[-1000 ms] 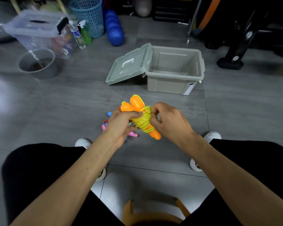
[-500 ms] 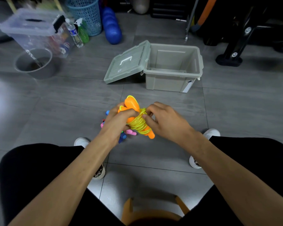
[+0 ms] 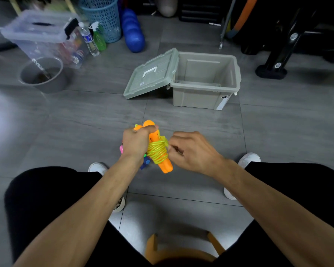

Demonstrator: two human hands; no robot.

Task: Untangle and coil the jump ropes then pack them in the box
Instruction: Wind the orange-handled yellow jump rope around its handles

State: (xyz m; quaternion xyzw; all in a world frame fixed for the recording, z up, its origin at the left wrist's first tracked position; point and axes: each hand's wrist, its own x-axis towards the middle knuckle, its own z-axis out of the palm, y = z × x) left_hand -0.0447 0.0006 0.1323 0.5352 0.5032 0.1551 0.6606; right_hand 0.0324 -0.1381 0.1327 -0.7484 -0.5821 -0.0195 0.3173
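Above the floor, left hand (image 3: 136, 142) grips the orange handles (image 3: 163, 164); right hand (image 3: 191, 151) pinches the springy, light cord (image 3: 157, 150), best held at the stiff handles.

Bare forearms, blk shorts (image 3: 46, 199), wht shoes (image 3: 248, 159)

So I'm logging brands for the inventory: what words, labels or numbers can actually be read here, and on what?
No text here reads legibly.
Grey box: white sticker at its front corner, print too small to read.
Grey lid: tiny white tag, unreadable.
Water bottle: blue label, blurred.
Clear bin: colourful packages inside, blurred.
Black stand: round badges, too small.
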